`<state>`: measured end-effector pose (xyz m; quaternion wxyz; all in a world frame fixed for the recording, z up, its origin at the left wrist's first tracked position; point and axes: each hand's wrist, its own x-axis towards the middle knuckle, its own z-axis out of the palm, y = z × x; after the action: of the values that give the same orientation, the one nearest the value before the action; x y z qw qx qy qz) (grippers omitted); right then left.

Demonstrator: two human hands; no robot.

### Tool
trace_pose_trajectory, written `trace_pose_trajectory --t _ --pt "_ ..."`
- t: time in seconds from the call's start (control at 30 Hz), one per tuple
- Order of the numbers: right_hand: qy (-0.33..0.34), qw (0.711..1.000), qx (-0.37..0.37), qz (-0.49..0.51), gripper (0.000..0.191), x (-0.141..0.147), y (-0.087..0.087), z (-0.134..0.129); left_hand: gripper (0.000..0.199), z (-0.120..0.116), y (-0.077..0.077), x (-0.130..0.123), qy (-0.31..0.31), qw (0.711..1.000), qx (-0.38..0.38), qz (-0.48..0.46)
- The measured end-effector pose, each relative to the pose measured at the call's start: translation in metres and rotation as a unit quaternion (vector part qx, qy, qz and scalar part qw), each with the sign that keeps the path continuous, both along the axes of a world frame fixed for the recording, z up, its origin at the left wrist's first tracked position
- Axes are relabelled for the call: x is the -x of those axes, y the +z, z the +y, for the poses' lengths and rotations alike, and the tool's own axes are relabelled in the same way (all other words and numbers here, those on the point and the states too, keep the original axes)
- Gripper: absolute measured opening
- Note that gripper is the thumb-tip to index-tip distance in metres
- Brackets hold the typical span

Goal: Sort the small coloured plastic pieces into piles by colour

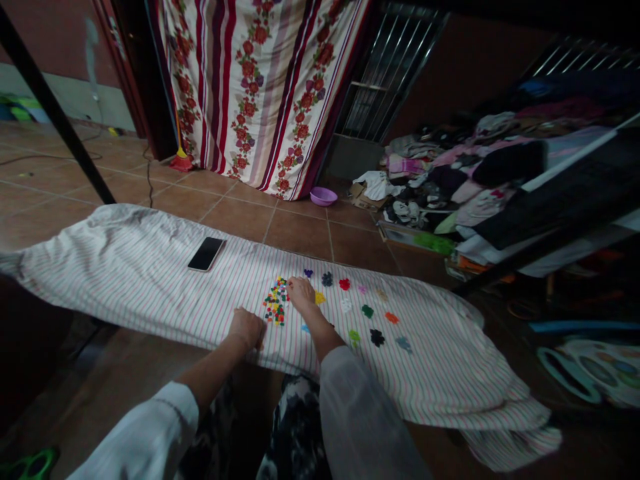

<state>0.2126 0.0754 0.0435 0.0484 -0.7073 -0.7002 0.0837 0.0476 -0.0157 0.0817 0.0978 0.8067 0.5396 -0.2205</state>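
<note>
Spreading over the middle of the striped white cloth [150,280], the loose cluster of small multicoloured pieces [277,307] is flanked by both hands. And here, at its upper right edge, it is met by the right hand [301,293], fingers drawn together; whether a piece is pinched there cannot be told. Just beside the lower left of the cluster, the cloth is touched by the left hand [247,327], its fingers curled under; whether anything is gripped cannot be told either.

Over to the right, small single-colour piles are set out: purple pile [308,273], dark grey pile [327,279], red pile [345,284], white pile [346,305], dark green pile [367,311], orange pile [391,318], lime pile [354,339] and black pile [377,337] among them. The view is blocked in places: the yellow pile [320,298] is partly covered by the right hand, the light blue pile [305,328] by the right forearm [323,330].

Left of the cluster, well apart, a dark-screened phone [205,254] is laid flat. Beyond the cloth, a purple plastic basin [323,196] is seen on the brown tiled floor [295,227], near a red-flowered striped curtain [260,87]; farther right, clothes are heaped in a mixed mound [450,173].
</note>
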Motion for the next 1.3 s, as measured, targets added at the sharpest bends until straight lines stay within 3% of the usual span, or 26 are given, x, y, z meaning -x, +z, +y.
trace_pose_trajectory --t 0.3,0.43,0.8,1.3 --pt "-0.046 0.995 -0.026 0.091 0.026 -0.023 0.000 -0.023 0.040 -0.001 0.002 0.002 -0.008 1.000 -0.001 -0.005" --pt "-0.030 0.993 -0.025 0.115 0.027 -0.041 0.001 -0.042 0.038 -0.003 0.003 0.003 -0.009 1.000 -0.002 -0.010" --pt "0.021 0.999 0.020 0.021 0.027 -0.059 0.014 -0.096 0.033 -0.007 0.008 0.004 -0.002 1.000 -0.002 -0.005" --pt "0.050 0.998 0.034 0.003 0.032 -0.060 0.011 -0.104 0.037 -0.007 0.010 0.002 0.001 1.000 0.001 0.001"
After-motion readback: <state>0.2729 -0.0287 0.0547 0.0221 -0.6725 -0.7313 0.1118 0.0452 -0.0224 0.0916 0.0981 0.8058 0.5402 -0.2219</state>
